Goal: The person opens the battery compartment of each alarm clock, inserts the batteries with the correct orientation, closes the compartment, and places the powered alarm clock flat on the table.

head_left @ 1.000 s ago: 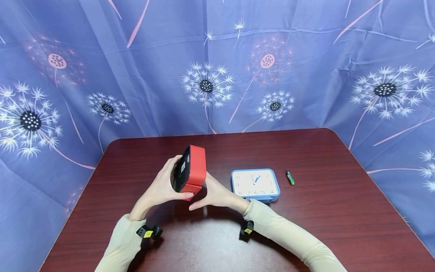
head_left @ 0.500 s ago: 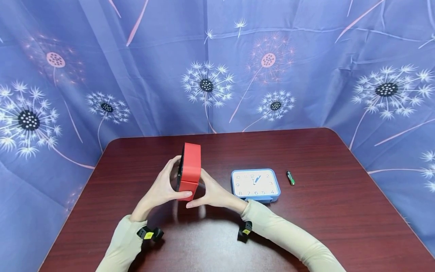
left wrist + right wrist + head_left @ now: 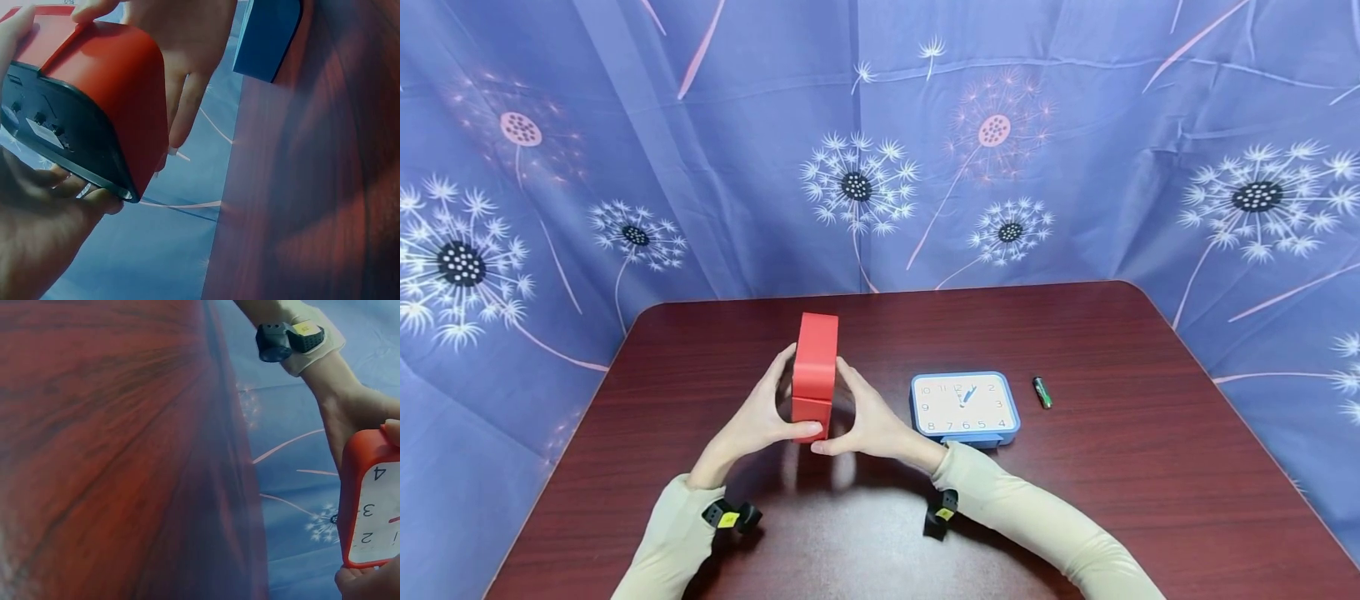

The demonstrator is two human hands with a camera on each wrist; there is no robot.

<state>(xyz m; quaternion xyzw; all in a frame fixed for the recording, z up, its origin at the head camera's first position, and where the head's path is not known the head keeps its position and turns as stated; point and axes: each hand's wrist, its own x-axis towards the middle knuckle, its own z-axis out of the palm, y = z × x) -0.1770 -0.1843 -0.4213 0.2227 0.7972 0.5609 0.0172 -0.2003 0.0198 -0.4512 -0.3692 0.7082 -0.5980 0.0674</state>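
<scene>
A red alarm clock is held up over the table between both hands. My left hand grips it from the left, thumb across its lower red edge. From the other side my right hand holds it, fingers along the face side and thumb by the lower corner. The left wrist view shows the black back of the red clock, with small knobs and a pale label. In the right wrist view, part of the white face of the red clock shows numerals, upside down.
A blue alarm clock lies face up on the dark wooden table, right of the hands. Beyond it lies a green and black battery. A blue dandelion-print cloth hangs behind the table.
The red clock has turned so that its black back faces away from the head view and its red edge shows. It has shifted slightly left, and the right fingers have followed.
</scene>
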